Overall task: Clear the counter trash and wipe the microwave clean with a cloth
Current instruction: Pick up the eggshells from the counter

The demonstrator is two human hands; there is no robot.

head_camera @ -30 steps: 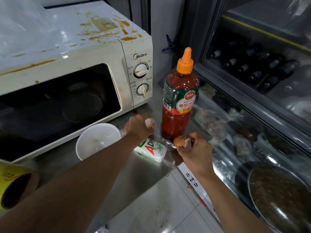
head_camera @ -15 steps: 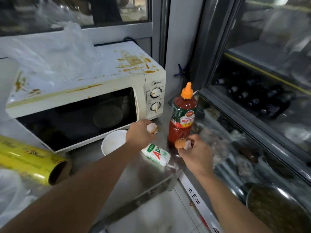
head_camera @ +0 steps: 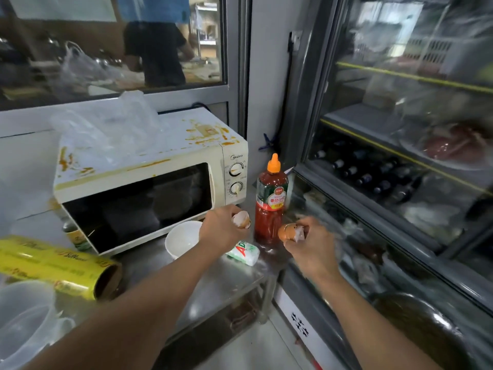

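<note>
Much of the scene is hard to read. The glass-fronted fridge filling the right of the frame shows only dim bottles and wrapped food behind reflections, and a dark round pan at lower right is blurred and cut by the frame edge. Behind the window at the top, a person stands with the head out of frame. A clear plastic bag lies over the back of the microwave's top and hides part of it. A small green-labelled bottle is half hidden behind the microwave's lower left corner. At lower left, a clear plastic container is cut off by the edge.

The microwave sits at centre left on the steel counter, its cream top and door edge streaked with orange sauce. A yellow cling-film roll lies at the left, and a white bowl stands before the microwave door.

Both forearms reach up from the bottom of the frame. The left hand, knuckles up, curls its fingers round a pale eggshell piece just beside the red sauce bottle. The right hand pinches a brown eggshell piece at its fingertips, in front of the bottle's base. A white and green packet lies on the counter between the two hands.
</note>
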